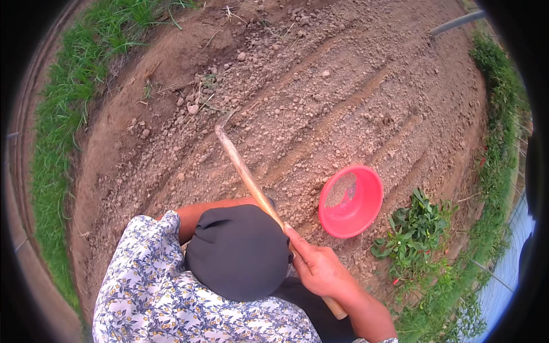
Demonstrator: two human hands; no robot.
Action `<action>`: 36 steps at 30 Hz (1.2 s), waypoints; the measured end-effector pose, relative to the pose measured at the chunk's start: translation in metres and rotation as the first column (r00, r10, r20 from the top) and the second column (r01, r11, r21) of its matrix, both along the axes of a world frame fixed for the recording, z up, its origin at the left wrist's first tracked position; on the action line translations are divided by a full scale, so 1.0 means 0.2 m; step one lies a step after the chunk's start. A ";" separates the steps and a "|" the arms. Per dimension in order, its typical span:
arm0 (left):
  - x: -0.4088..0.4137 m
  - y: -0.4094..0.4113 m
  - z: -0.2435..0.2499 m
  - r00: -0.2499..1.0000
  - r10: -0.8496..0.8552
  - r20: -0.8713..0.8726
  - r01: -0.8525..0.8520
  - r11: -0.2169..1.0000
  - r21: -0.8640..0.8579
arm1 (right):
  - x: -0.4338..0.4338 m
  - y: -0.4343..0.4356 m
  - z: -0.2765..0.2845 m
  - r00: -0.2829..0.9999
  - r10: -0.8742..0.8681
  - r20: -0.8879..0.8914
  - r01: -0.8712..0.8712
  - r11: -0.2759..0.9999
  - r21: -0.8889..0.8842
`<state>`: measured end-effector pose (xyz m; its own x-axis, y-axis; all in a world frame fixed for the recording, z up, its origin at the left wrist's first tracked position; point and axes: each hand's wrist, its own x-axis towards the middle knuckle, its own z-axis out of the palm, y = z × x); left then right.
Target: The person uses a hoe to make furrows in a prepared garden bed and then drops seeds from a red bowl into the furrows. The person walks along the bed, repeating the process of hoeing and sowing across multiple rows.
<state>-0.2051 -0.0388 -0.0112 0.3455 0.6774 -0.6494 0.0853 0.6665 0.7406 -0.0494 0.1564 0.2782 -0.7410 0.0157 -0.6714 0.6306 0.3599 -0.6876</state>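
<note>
My right hand (324,268) is closed around the wooden handle of a hoe (242,165), close to its butt end. The hoe slants up and left, and its bent metal head (224,120) rests at the tilled soil (296,128). My left arm reaches across behind a dark round cap (240,253). Only a little of my left hand (246,200) shows beside the handle; its fingers are hidden. To the right of the handle, a pink plastic basin (372,201) sits tilted on the ground with grey-brown granules (341,191) inside.
Shallow furrows (339,113) run diagonally through the cloddy soil. Green grass (55,158) borders the left. At right stand a leafy pepper plant (416,231) with red fruits and a row of greenery (497,141). A grey pipe (459,22) enters at upper right.
</note>
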 end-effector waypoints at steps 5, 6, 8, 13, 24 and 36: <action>0.00 0.00 0.02 1.000 -0.005 -0.002 0.005 1.000 -0.012 | -0.09 0.07 -0.05 0.998 0.011 0.061 -0.017 0.996 0.092; 0.00 0.00 0.02 1.000 -0.012 0.001 0.012 1.000 -0.012 | -0.12 0.06 -0.07 0.997 0.014 0.077 -0.022 0.995 0.098; 0.00 0.01 0.02 1.000 -0.016 0.006 0.016 1.000 -0.007 | -0.12 0.05 -0.07 0.998 0.004 0.058 -0.009 0.996 0.088; 0.00 0.05 0.02 1.000 -0.021 0.007 0.021 1.000 0.013 | -0.06 0.04 -0.02 0.994 -0.061 -0.089 0.064 0.997 0.032; 0.04 0.02 0.05 1.000 0.001 0.012 -0.001 1.000 0.023 | -0.05 0.03 -0.10 0.996 -0.005 -0.087 0.006 1.000 0.016; 0.03 0.01 0.03 1.000 0.013 0.008 -0.013 1.000 0.028 | -0.02 0.01 -0.15 0.992 0.041 -0.123 -0.047 0.998 -0.044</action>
<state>-0.1994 -0.0365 -0.0059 0.3418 0.6995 -0.6276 0.0710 0.6467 0.7594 -0.0543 0.1575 0.2482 -0.8169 -0.0481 -0.5748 0.5250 0.3507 -0.7754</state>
